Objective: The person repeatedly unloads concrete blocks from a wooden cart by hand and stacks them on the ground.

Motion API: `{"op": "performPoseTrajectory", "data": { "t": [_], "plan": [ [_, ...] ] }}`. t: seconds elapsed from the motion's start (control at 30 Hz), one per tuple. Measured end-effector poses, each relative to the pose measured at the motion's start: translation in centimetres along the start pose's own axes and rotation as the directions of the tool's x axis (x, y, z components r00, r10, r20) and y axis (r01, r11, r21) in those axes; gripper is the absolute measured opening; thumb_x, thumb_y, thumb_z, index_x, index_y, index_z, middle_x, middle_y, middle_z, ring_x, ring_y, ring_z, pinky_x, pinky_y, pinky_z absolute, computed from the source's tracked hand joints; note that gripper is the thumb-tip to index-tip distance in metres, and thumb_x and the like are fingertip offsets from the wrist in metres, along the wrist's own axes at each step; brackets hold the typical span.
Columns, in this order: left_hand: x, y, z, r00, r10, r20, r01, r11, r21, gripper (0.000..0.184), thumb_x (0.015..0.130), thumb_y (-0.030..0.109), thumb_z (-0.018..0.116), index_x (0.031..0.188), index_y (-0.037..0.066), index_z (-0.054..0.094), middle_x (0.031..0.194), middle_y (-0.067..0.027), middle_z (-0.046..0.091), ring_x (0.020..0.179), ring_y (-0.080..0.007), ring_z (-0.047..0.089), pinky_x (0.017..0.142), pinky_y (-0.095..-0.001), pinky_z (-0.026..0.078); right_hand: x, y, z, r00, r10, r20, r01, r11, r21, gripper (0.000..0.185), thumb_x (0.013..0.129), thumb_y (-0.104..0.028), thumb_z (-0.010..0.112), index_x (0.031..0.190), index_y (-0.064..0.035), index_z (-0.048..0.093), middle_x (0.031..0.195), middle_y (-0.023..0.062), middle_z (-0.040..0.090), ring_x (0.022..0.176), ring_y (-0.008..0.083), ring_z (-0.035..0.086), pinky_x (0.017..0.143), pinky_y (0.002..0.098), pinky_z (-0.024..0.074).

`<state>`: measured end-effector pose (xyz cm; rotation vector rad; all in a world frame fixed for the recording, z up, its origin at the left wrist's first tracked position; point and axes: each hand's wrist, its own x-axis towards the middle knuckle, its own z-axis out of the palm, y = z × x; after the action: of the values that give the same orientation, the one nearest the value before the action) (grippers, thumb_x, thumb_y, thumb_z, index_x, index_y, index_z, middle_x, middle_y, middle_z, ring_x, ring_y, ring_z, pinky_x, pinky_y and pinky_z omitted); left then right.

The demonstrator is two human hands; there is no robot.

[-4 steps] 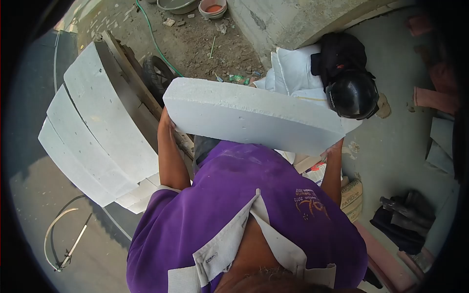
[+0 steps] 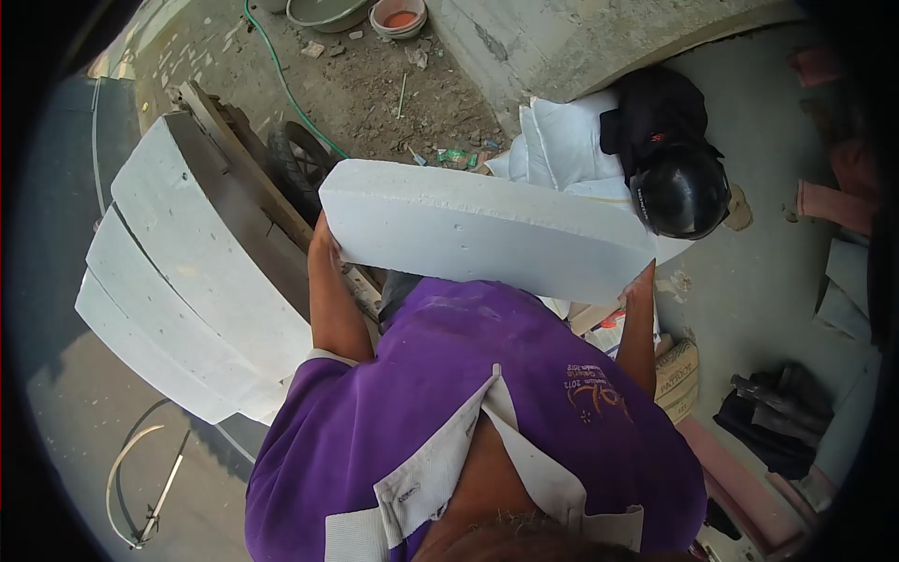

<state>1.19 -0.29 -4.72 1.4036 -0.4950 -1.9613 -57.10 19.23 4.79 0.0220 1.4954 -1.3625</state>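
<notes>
A long white lightweight concrete block [image 2: 487, 239] is held level across the front of my purple shirt. My left hand [image 2: 325, 239] grips its left end, with most of the fingers hidden behind and under the block. At the opposite end, my right hand [image 2: 639, 284] clasps the lower corner, its fingers partly out of sight. To my left stands a stack of similar white blocks [image 2: 201, 253], next to a wooden plank [image 2: 248, 183].
A black helmet [image 2: 682, 192] rests by white sacks [image 2: 567, 140] ahead on the right. Behind the plank is a wheel [image 2: 298, 164]. A green hose [image 2: 288, 82] crosses rubble-strewn ground toward basins [image 2: 398, 19]. Dark cloth [image 2: 768, 421] and a cement bag [image 2: 676, 375] lie at right.
The view has shifted slightly, so the stacked blocks and basins sit a little differently in frame. Both hands keep their hold on the block, which appears marginally lower.
</notes>
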Motion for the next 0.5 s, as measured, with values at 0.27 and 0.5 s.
{"op": "performPoseTrajectory", "data": {
  "t": [0.27,0.5],
  "plan": [
    [11.8,4.8,-3.9,0.995,-0.077,0.06,0.084,0.989,-0.122,0.049,0.094,0.038,0.052,0.132,0.007,0.057,0.124,-0.0102,0.064,0.108,-0.025,0.065,0.09,-0.0413,0.054,6.6,-1.0,13.9,0.993,0.084,-0.084,-0.086,0.996,-0.016,0.05,0.095,-0.047,0.046,0.126,-0.009,0.059,0.112,0.0079,0.066,0.1,0.0246,0.065,0.083,0.0409,0.0555],
    [14.4,6.2,-5.9,0.997,-0.082,0.016,0.083,0.985,-0.152,0.049,0.096,0.038,0.049,0.133,0.007,0.055,0.126,-0.0103,0.063,0.111,-0.0255,0.063,0.092,-0.0419,0.053,10.7,-3.5,19.2,0.991,0.121,-0.062,-0.127,0.987,-0.096,0.054,0.096,-0.051,0.047,0.127,-0.0083,0.058,0.113,0.0067,0.067,0.102,0.023,0.065,0.085,0.0396,0.0536]
  ]
}}
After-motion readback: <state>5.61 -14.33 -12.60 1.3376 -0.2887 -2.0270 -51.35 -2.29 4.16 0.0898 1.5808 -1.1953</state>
